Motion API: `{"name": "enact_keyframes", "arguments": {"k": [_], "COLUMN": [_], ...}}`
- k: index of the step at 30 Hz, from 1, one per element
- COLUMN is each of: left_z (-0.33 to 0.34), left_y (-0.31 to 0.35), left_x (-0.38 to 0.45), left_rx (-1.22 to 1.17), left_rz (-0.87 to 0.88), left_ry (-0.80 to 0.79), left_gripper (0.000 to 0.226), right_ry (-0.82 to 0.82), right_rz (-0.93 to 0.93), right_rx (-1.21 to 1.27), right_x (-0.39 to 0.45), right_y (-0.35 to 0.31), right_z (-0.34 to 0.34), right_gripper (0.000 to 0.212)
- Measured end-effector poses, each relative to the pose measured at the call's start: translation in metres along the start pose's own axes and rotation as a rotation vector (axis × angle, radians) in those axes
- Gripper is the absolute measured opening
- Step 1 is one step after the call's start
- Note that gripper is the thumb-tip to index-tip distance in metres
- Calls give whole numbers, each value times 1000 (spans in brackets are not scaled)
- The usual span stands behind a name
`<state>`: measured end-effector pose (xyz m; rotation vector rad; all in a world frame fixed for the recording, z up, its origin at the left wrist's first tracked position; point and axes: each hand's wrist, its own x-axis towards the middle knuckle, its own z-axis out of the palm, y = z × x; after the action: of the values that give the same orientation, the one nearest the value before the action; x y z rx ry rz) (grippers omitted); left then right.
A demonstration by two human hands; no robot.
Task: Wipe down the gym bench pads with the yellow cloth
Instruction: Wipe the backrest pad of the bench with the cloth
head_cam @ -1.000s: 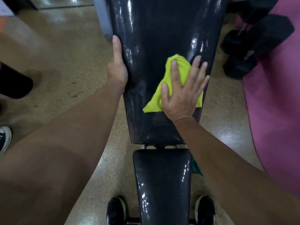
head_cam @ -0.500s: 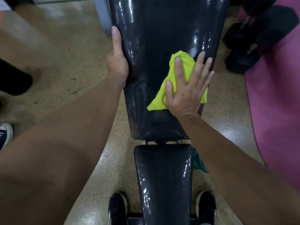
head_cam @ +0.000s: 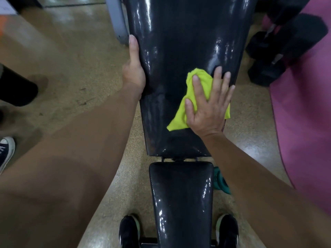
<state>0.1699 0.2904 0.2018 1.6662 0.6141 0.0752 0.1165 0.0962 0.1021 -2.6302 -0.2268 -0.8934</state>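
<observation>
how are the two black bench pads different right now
The back pad is longer and flares wider away from the camera; the seat pad is shorter and narrower. The back pad has the left hand gripping its edge and the right hand pressing the yellow cloth on it; the seat pad is untouched. Both are glossy black.

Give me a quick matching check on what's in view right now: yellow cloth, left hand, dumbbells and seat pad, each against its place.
Things:
1. yellow cloth
2. left hand
3. dumbbells
4. seat pad

Places:
A. on the floor to the right of the bench
B. gripping the back pad's left edge
C. pressed flat under the right hand
D. nearest the camera, between the two black shoes

Pairs: 1-C, 2-B, 3-A, 4-D
</observation>
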Motion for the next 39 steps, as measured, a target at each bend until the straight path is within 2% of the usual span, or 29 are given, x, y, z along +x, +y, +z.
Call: {"name": "enact_keyframes", "arguments": {"k": [3,7,10,12,14,17,20,23,27,30,33,36,39], "left_z": [-3,-4,-4,-3,-3,-3,-3,-2,-3,-4,-4,-6,-5], "left_y": [-1,-6,-7,-5,-2,-2,-5,-4,1,-1,-6,-8,-4], "left_x": [-1,1,3,4,2,1,5,5,0,0,4,4,0], "left_rx": [10,-9,8,8,2,-14,-21,6,-6,-16,-20,-4,-26], "left_rz": [-3,12,16,9,1,-1,-2,7,-5,11,36,48,58], "left_ry": [-7,-10,-33,-28,-14,18,-8,8,-8,-12,-18,-40,-36], "left_gripper": [55,70,67,57,50,46,48,45,42,44,45,54,65], "right_ry": [-14,46,23,-11,-32,14,38,-28,-80,-15,19,-36,-105], "right_rz": [6,97,-22,-138,-172,-47,34,-100,-230,-119,-21,-120,-272], "right_rx": [0,-35,-47,-43,-47,-60,-57,-65,-70,-87,-84,-73,-81], "right_x": [-2,11,3,-8,-13,-2,9,-2,-17,-5,4,-5,-24], "right_y": [10,-21,-36,-26,-8,-5,-36,-58,-35,-27,-52,-76,-72], "right_z": [-2,4,10,12,9,4,9,16,14,11,15,23,24], "right_gripper": [57,58,55,54,55,56,56,54,54,53,52,51,52]}}
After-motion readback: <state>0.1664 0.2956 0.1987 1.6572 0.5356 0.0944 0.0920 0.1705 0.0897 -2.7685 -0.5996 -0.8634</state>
